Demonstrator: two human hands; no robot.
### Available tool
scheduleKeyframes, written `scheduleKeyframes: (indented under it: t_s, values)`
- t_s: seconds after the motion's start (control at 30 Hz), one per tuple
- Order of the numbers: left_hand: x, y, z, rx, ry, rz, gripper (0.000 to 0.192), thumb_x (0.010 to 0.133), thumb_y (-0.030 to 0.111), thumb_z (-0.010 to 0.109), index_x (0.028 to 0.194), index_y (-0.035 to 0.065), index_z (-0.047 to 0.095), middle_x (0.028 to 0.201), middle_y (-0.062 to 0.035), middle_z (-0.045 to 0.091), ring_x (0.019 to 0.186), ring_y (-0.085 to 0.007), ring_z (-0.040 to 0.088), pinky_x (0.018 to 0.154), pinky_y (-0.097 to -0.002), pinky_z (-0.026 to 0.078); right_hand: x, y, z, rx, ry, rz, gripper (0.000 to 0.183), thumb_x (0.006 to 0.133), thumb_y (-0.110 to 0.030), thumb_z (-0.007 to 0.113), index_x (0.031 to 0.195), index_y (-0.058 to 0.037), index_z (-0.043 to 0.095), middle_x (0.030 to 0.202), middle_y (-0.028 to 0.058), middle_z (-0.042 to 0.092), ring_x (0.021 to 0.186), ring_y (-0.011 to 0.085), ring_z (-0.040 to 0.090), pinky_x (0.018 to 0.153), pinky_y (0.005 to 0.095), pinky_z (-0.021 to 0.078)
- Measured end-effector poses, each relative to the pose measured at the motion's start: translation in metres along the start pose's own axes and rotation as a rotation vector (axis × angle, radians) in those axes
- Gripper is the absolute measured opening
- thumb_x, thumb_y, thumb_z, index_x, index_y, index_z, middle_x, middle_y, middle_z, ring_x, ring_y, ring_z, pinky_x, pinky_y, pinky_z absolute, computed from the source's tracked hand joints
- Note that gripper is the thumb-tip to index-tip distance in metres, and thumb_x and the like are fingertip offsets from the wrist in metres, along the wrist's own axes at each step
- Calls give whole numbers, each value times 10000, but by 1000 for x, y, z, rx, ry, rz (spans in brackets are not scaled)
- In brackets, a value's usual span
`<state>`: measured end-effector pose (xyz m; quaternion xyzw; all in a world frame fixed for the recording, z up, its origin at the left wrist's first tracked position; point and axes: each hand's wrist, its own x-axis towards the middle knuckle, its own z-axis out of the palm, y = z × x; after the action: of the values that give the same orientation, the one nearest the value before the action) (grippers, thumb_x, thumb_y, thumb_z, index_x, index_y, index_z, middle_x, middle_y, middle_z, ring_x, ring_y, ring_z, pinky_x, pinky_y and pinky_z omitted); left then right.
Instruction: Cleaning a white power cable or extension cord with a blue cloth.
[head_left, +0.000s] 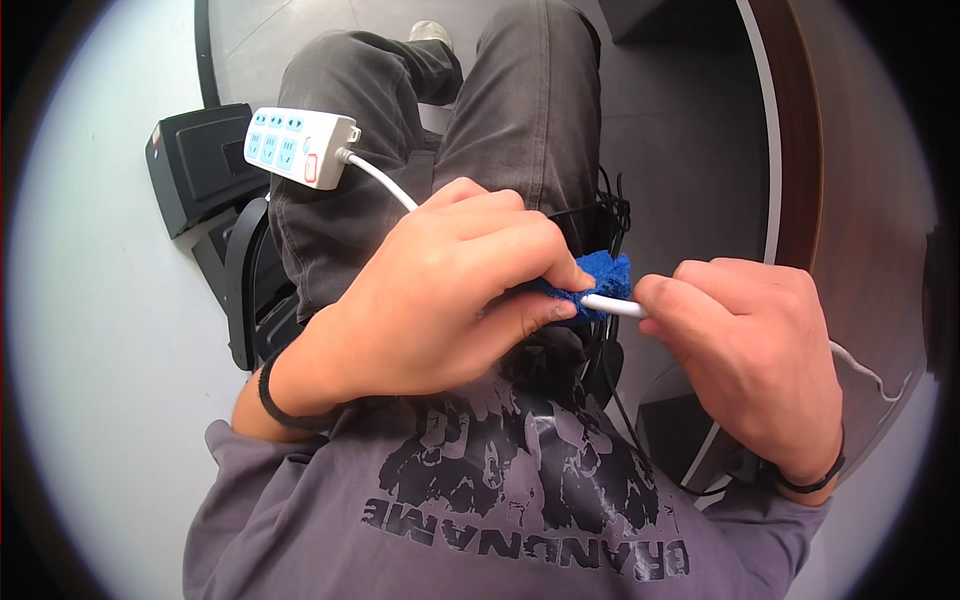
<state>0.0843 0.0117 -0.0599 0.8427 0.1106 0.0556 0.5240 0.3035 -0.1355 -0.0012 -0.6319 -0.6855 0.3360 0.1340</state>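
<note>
A blue cloth (606, 274) is pinched between the thumb and forefinger of my left hand (450, 292), wrapped at least partly around a white power cord (613, 306). Just to the right, my right hand (742, 337) grips the same cord. The cord's far end runs out from under my left hand to a white power strip (292, 148) with light-blue sockets, which rests on my left knee. Behind my left hand, part of the cord is hidden. A thin white length of cable (870, 367) shows beyond my right wrist.
To the left stands a black box-like object (202, 161) near a black chair armrest (247, 285). Dark thin cables (616, 210) hang beside my right thigh. A wooden desk edge (799, 142) curves along the right. Grey floor tiles (675, 157) lie below.
</note>
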Motion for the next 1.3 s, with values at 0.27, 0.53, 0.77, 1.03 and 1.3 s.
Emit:
scheduleKeyframes:
  t_s: [0.27,0.53,0.77,1.03,1.3]
  values:
    - [5,3,6,-84,-8,35,218,791,75,887,973,51,768,868,-34,765,738,-219,655,771,-358,458,-2,1,1,13,10,-24,219,788,-86,821,956,-31,691,717,73,549,597,242,587,519,384,436]
    - [13,12,16,-111,57,70,220,812,133,900,978,55,780,784,-28,695,681,-218,592,735,-364,441,-4,-3,-1,-11,23,-19,235,765,-96,827,947,-34,693,698,67,527,587,231,571,512,375,426]
    - [6,10,5,-85,-24,112,229,823,130,878,1020,55,788,884,-30,743,724,-218,621,799,-367,441,-4,0,1,80,52,-76,247,762,-98,838,970,-47,717,679,58,510,562,225,548,490,373,406]
    - [-3,2,-4,-134,-86,68,247,802,69,871,1043,75,817,916,-15,771,765,-207,644,862,-354,426,-3,-2,1,107,12,-54,248,771,-100,848,979,-58,720,667,57,506,556,229,545,493,376,401]
    - [4,8,6,-153,24,-9,176,800,89,899,961,104,830,776,18,739,654,-174,528,781,-354,374,0,0,-2,63,-25,-30,233,782,-115,852,936,-59,686,670,68,490,558,236,541,506,382,403]
